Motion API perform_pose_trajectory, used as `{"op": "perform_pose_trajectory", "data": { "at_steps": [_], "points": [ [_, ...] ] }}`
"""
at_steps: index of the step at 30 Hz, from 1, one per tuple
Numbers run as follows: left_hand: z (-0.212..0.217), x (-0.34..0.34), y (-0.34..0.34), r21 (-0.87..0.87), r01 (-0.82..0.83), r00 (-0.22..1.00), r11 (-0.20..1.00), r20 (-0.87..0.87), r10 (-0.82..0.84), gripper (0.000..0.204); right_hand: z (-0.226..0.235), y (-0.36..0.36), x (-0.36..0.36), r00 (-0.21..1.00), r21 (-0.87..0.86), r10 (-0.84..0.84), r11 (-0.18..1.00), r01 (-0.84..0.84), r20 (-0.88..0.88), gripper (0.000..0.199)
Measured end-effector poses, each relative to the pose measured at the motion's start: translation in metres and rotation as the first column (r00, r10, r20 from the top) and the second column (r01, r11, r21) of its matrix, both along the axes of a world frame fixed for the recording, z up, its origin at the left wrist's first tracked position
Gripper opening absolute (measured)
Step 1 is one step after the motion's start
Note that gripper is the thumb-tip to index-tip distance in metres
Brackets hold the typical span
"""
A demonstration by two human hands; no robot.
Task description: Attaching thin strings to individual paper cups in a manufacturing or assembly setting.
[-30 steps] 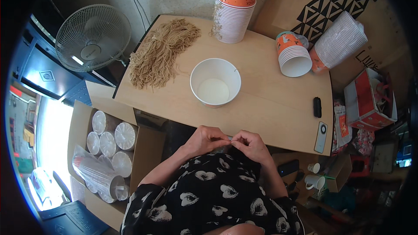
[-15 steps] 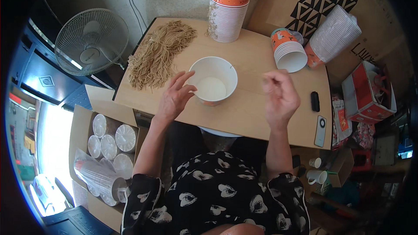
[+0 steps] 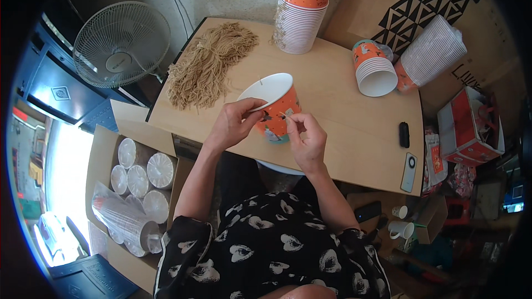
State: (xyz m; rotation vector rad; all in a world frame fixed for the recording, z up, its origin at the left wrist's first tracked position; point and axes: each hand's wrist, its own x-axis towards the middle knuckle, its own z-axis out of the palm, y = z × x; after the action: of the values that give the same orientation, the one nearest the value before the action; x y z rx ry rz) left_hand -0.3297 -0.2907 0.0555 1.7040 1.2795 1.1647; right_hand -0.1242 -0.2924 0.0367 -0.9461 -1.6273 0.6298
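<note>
An orange, patterned paper bucket (image 3: 282, 102) with a white inside is tilted on the table's front part. My left hand (image 3: 235, 124) pinches its rim, thumb and fingers closed on the edge. By the bucket's orange side, my right hand (image 3: 307, 138) is closed in a pinch on a thin light strand (image 3: 283, 114), which looks like string. A short bit of string (image 3: 261, 82) shows at the far rim. Left of the bucket lies a heap of beige strings (image 3: 208, 66).
At the back stands a tall stack of paper buckets (image 3: 302, 25), strings hanging down its left side. More buckets (image 3: 377, 80) lie at right, near a black object (image 3: 404, 134) and a phone (image 3: 409, 171). A fan (image 3: 122, 44) and a carton of wrapped stacks (image 3: 133, 177) are at left.
The bucket has gone from upright to tilted, its orange side now showing. My left hand has closed on its rim. My right hand has moved left to the bucket's side.
</note>
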Motion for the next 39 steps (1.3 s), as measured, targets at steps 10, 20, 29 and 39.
{"op": "perform_pose_trajectory", "data": {
  "at_steps": [10, 20, 29, 39],
  "points": [
    [-0.009, 0.011, 0.003, 0.0, -0.027, 0.998, 1.0, -0.056, 0.027, 0.016, -0.013, 0.009, -0.009, 0.972, 0.28, -0.171, 0.952, 0.121, 0.159, 0.017],
    [-0.004, 0.021, 0.0, -0.009, -0.006, 0.999, 1.0, -0.054, 0.005, 0.015, -0.021, 0.011, -0.005, 0.968, 0.243, -0.17, 0.962, 0.122, 0.184, 0.018],
    [-0.005, 0.028, -0.006, -0.002, 0.075, 0.997, 0.997, -0.034, -0.075, 0.016, -0.022, 0.003, 0.0, 0.975, 0.203, -0.155, 0.972, 0.121, 0.161, 0.017],
    [-0.012, 0.024, -0.013, -0.09, 0.268, 0.951, 0.959, 0.187, -0.248, 0.017, -0.014, -0.013, 0.028, 0.954, 0.15, -0.008, 0.988, -0.039, 0.299, 0.015]
  ]
}}
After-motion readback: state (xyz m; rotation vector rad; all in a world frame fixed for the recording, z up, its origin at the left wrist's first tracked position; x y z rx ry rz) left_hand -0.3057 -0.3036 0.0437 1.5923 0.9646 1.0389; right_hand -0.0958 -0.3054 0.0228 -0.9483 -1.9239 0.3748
